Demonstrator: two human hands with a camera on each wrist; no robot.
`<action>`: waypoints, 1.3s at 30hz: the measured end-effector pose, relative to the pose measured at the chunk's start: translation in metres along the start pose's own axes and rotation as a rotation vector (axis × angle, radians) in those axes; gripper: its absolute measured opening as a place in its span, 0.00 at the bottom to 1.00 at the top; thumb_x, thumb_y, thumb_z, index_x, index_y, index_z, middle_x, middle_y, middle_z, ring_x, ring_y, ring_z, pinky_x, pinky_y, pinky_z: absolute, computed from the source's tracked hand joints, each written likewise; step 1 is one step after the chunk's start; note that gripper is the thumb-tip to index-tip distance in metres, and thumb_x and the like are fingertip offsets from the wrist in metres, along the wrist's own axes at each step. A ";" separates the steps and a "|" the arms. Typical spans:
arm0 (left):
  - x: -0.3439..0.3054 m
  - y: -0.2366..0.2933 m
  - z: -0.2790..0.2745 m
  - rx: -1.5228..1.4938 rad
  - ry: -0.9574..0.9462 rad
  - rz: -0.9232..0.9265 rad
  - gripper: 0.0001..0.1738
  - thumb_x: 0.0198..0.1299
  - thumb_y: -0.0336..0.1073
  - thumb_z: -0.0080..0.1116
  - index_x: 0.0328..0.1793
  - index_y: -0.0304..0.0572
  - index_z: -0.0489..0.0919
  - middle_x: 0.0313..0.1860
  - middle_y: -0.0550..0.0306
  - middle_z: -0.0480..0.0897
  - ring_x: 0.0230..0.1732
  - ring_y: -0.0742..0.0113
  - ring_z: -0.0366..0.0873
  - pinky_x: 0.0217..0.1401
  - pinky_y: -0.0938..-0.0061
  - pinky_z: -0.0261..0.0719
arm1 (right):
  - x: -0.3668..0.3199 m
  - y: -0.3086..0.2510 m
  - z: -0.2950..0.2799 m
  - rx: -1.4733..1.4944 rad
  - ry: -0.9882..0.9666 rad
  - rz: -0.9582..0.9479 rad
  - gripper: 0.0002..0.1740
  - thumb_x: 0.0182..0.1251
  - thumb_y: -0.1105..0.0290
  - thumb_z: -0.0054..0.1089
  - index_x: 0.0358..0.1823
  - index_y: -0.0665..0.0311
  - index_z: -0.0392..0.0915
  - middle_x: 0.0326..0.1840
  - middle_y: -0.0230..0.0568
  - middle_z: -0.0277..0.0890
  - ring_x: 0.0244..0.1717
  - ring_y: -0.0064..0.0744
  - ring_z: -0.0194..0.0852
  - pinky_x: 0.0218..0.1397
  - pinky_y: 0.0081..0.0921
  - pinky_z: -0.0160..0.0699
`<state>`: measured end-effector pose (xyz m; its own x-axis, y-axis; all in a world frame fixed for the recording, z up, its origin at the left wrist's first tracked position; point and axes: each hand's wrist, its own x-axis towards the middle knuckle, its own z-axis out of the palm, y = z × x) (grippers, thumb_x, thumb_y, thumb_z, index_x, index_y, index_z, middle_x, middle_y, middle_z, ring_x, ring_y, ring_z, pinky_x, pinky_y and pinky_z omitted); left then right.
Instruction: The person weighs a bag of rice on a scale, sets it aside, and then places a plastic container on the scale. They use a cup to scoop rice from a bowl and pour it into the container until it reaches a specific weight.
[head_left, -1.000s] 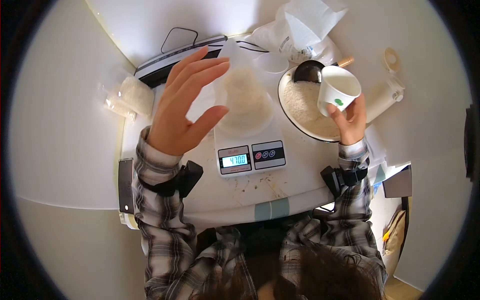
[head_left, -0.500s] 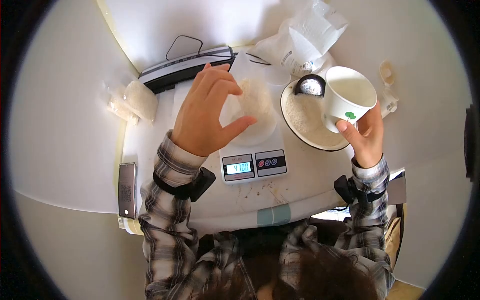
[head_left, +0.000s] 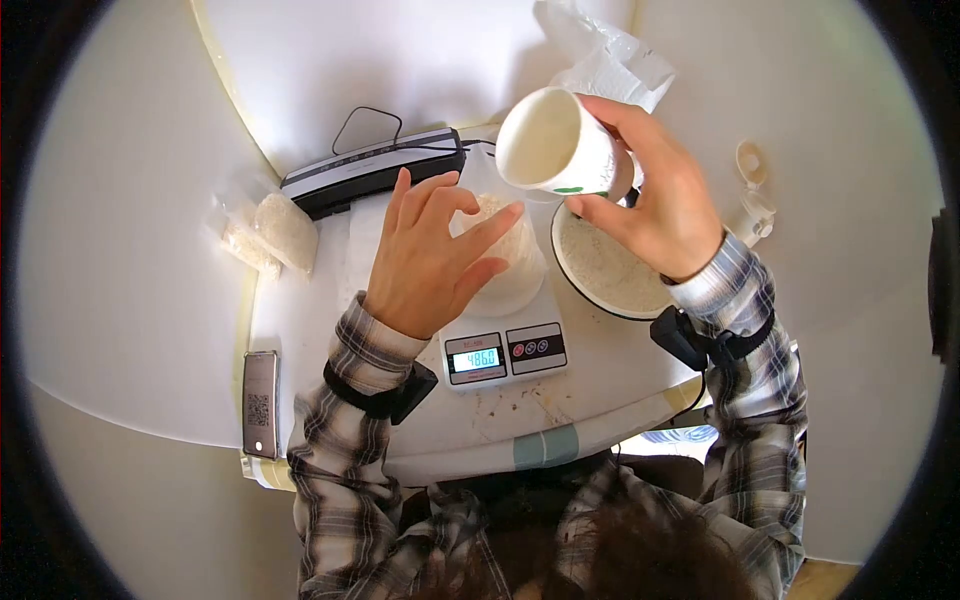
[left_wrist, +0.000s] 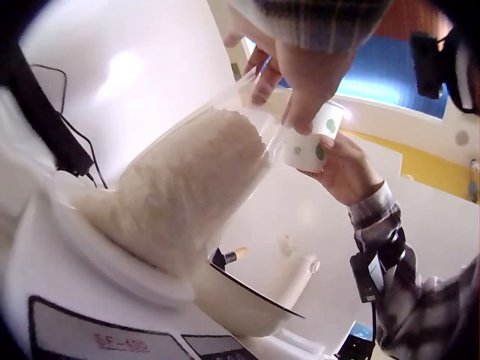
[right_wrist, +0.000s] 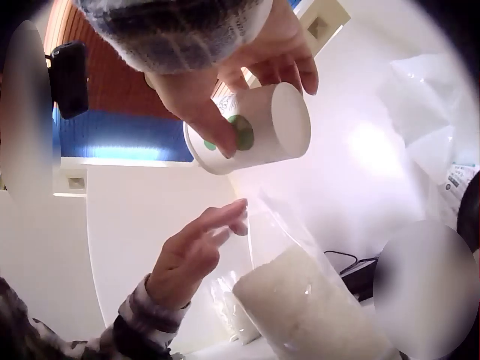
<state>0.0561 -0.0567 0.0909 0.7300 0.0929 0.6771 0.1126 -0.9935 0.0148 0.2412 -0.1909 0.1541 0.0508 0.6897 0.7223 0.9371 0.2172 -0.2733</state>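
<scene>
White cup (head_left: 588, 150) in R hand (head_left: 668, 195)

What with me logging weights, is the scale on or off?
The scale is on: its display glows blue and shows digits.

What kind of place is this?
Maybe a little corner for weighing and bagging food: there's a scale with lit numbers, a bowl of pale, grainy stuff, and filled clear bags.
</scene>
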 end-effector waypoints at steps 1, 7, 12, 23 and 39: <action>0.000 0.000 0.000 0.002 0.002 -0.001 0.29 0.45 0.39 0.65 0.58 0.60 0.75 0.44 0.56 0.69 0.59 0.48 0.64 0.66 0.42 0.53 | 0.004 -0.001 0.001 -0.030 -0.035 -0.013 0.36 0.43 0.77 0.68 0.58 0.64 0.66 0.52 0.46 0.71 0.52 0.43 0.71 0.56 0.31 0.69; -0.002 0.000 0.001 -0.009 -0.020 -0.011 0.33 0.44 0.39 0.65 0.61 0.61 0.72 0.46 0.55 0.67 0.59 0.47 0.63 0.65 0.41 0.54 | 0.016 0.001 0.006 -0.112 -0.087 -0.093 0.36 0.39 0.80 0.67 0.57 0.61 0.67 0.43 0.45 0.70 0.45 0.48 0.68 0.49 0.34 0.69; -0.002 0.000 0.000 -0.049 -0.019 -0.008 0.37 0.42 0.36 0.67 0.63 0.60 0.70 0.47 0.52 0.67 0.59 0.45 0.63 0.65 0.41 0.55 | 0.024 0.004 0.010 -0.197 -0.052 -0.225 0.34 0.40 0.81 0.66 0.55 0.60 0.69 0.40 0.44 0.69 0.42 0.46 0.67 0.45 0.35 0.68; -0.003 -0.002 0.004 -0.024 0.006 -0.007 0.39 0.38 0.34 0.68 0.63 0.61 0.69 0.47 0.53 0.66 0.58 0.44 0.64 0.65 0.43 0.57 | 0.030 0.003 0.016 -0.298 -0.056 -0.303 0.34 0.38 0.84 0.63 0.54 0.58 0.72 0.43 0.41 0.69 0.47 0.44 0.67 0.49 0.35 0.66; -0.004 -0.005 0.005 -0.047 0.066 -0.021 0.37 0.34 0.35 0.72 0.57 0.54 0.71 0.50 0.55 0.68 0.57 0.53 0.67 0.64 0.48 0.62 | 0.038 -0.018 0.012 -0.422 -0.081 -0.397 0.25 0.49 0.80 0.52 0.53 0.61 0.73 0.52 0.54 0.67 0.54 0.50 0.64 0.57 0.39 0.62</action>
<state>0.0556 -0.0520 0.0846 0.6814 0.1108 0.7234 0.0943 -0.9935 0.0633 0.2217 -0.1601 0.1794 -0.3429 0.6658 0.6627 0.9365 0.1873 0.2964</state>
